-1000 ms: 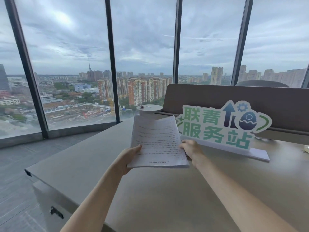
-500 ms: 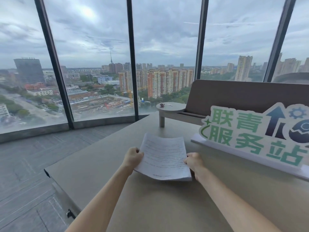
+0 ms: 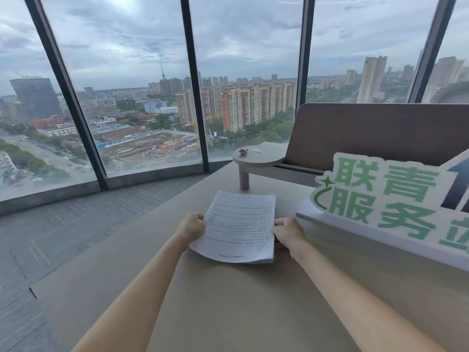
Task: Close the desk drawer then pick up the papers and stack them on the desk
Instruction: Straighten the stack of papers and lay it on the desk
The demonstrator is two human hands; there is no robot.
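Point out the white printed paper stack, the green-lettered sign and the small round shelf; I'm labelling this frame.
White printed paper stack [image 3: 238,226]: head view, middle of top sheet.
Green-lettered white sign [image 3: 385,199]: head view, lettered face.
Small round grey shelf [image 3: 258,157]: head view, bare top surface.

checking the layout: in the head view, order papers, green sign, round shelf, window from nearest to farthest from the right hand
From the right hand:
1. papers, gripped at their right edge.
2. green sign, just to the right on the desk.
3. round shelf, ahead and raised.
4. window, beyond the desk.
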